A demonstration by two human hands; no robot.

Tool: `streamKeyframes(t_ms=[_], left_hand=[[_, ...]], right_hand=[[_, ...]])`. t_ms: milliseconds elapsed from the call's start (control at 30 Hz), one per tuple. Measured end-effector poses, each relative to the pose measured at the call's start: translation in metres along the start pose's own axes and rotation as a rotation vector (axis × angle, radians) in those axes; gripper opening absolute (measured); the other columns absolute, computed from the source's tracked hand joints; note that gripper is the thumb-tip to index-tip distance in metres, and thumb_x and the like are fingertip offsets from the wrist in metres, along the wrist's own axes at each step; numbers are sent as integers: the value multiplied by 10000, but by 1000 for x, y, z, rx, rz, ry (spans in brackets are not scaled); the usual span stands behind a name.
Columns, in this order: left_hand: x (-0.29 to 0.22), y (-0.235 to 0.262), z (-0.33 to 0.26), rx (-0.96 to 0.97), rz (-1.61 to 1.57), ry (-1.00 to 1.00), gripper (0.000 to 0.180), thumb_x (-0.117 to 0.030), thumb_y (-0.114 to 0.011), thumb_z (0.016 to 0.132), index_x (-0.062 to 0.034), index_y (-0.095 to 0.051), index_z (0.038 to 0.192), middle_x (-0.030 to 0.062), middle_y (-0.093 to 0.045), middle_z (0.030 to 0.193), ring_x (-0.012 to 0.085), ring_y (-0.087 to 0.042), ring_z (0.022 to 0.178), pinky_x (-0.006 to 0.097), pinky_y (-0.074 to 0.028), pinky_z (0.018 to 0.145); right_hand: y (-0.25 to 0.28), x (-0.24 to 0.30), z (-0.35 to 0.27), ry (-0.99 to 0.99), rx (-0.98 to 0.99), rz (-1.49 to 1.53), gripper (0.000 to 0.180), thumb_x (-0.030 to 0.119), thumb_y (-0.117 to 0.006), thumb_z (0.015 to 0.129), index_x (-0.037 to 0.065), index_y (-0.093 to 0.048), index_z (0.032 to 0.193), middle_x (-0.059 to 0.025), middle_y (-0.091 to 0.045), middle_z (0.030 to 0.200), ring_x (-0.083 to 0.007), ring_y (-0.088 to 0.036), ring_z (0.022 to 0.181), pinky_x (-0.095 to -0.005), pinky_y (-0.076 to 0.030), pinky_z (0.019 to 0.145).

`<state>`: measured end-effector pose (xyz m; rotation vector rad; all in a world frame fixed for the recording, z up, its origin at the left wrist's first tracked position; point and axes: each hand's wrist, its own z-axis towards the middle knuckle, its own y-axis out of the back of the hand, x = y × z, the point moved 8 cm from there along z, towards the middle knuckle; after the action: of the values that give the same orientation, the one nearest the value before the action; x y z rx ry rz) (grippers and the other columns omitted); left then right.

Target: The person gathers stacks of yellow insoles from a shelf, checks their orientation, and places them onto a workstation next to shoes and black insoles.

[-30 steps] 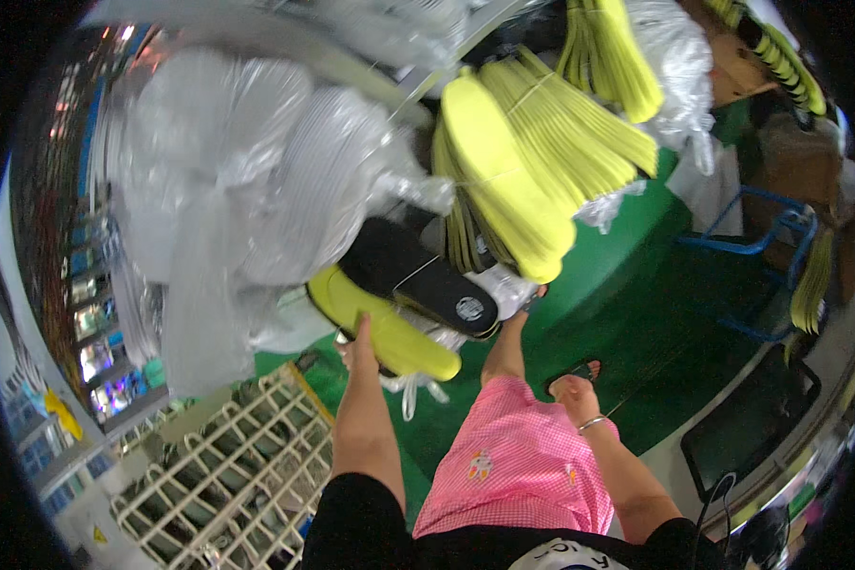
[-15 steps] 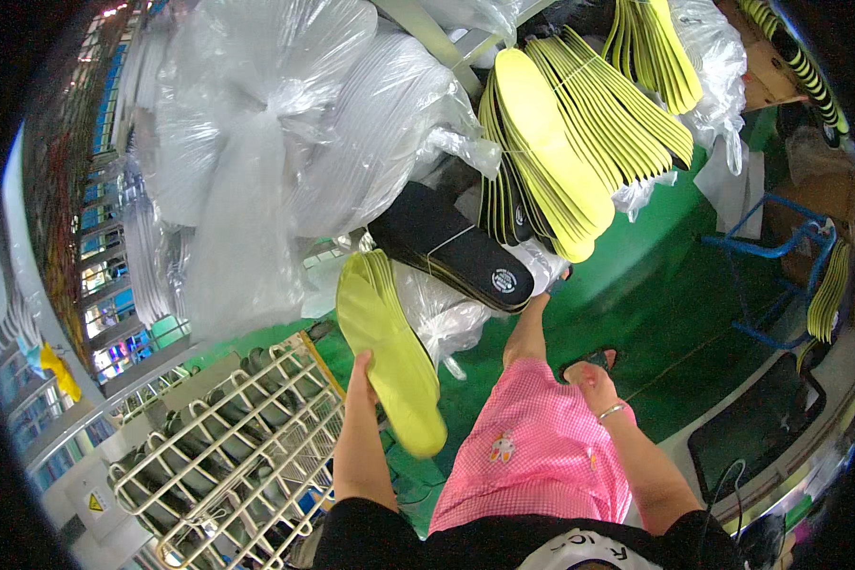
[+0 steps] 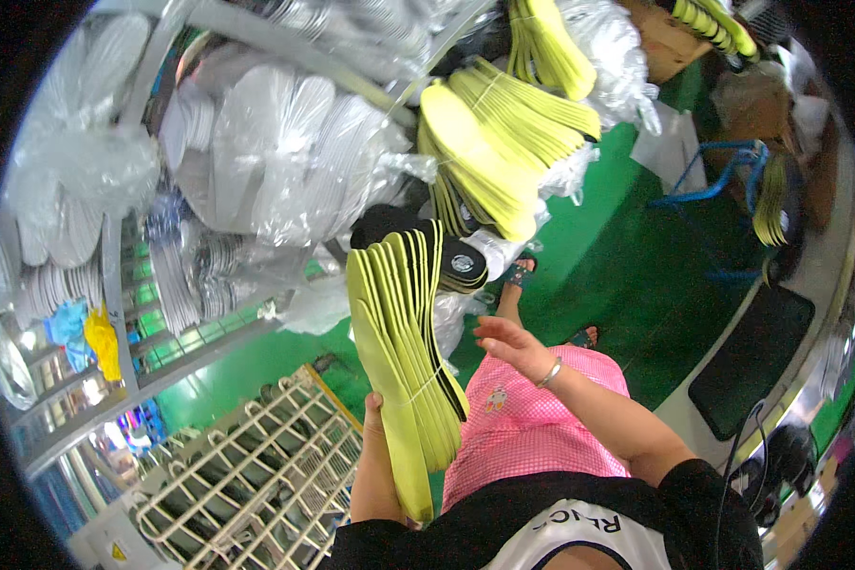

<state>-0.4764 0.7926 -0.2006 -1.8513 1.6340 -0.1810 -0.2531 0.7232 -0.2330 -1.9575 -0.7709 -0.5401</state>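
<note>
A bundle of yellow-green insoles with black undersides [image 3: 404,351] stands tilted in front of me, fanned at its upper end and tied by a thin string near the lower part. My left hand [image 3: 373,412] is closed around its left side; the thumb shows, and the other fingers are hidden behind the insoles. To the right of the bundle, my right hand [image 3: 513,344] hovers with fingers spread and nothing in it. Just behind the held bundle lies a stack of black insoles [image 3: 462,268]. Larger tied bundles of yellow insoles [image 3: 484,166] rest beyond it.
Plastic bags of white insoles [image 3: 285,157] fill the rack at the far left. A cream wire rack [image 3: 256,465] holding dark pieces stands at near left. At right are a blue metal frame [image 3: 722,176] and a dark panel [image 3: 752,361]. Green floor [image 3: 598,247] lies between.
The held bundle has turned and fanned out, showing its layered edges and string. My right hand has lifted from beside my knee toward the bundle. The view has shifted.
</note>
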Motion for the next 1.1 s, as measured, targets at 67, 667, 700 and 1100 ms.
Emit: streamKeyframes(t_ms=[67,667,700,1100], left_hand=[[-1,-24,7,55,51,14,598,-323,-574,726,-57,-386,1228,125,-504,1136,294,-508,1001,421,-432,834],[28,-173,29,442,356,174,601,-349,-567,713,-45,-412,1207,129,-528,1103,292,-522,982,417,-432,835],[19,-165,26,427,365,153,601,-351,-567,712,-44,-413,1206,130,-529,1102,292,-522,981,417,-432,835],[-79,74,29,-992,743,-169,884,-143,-684,687,-99,-102,1351,189,-294,1295,349,-436,1073,452,-447,837]], right_hand=[[-18,21,-3,72,78,126,540,196,-562,834,83,-293,1289,-93,-424,1206,-172,-398,1109,-310,-341,924],[-13,81,-35,208,43,122,490,236,-474,881,66,-300,1306,-46,-428,1242,-127,-381,1134,-279,-297,962],[-11,71,-29,134,24,11,476,258,-473,881,55,-334,1288,-51,-452,1222,-132,-401,1119,-278,-309,954],[130,-61,-13,-121,-501,-330,427,245,-599,788,-7,-481,1112,-133,-576,1016,-199,-570,868,-290,-451,776]])
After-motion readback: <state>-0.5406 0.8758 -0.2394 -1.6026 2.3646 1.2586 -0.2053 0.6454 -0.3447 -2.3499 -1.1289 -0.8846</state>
